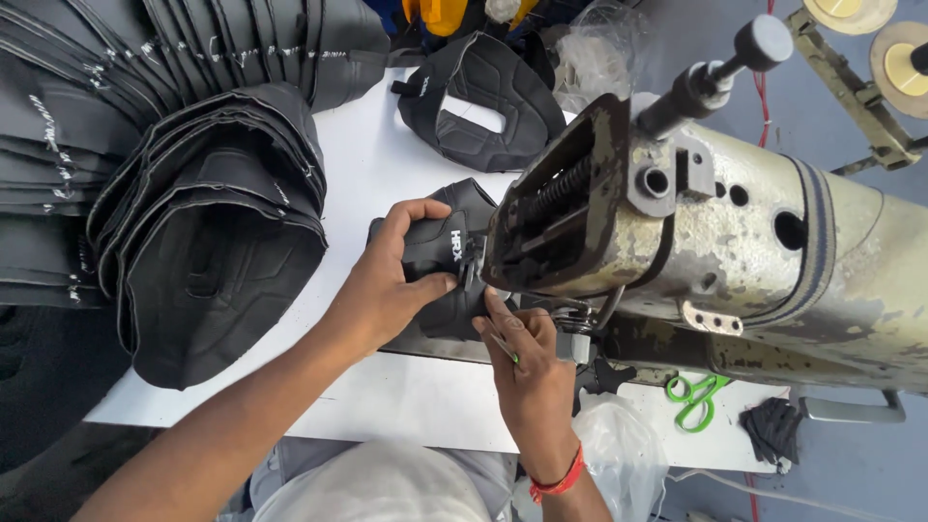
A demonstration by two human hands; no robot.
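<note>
Stacked shoe pieces (208,242) far left on table (387,155); sewing machine (715,242) right; another shoe piece (483,101) behind; scissors (694,396) near right, under machine.

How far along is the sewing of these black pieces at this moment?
Possibly done: one black piece lies apart at the far side of the white table. In hand: the left hand grips a black piece at the sewing machine, and the right hand pinches its near edge. Probably left: a tall pile of black pieces beside the left hand; whether they are sewn cannot be told.
</note>
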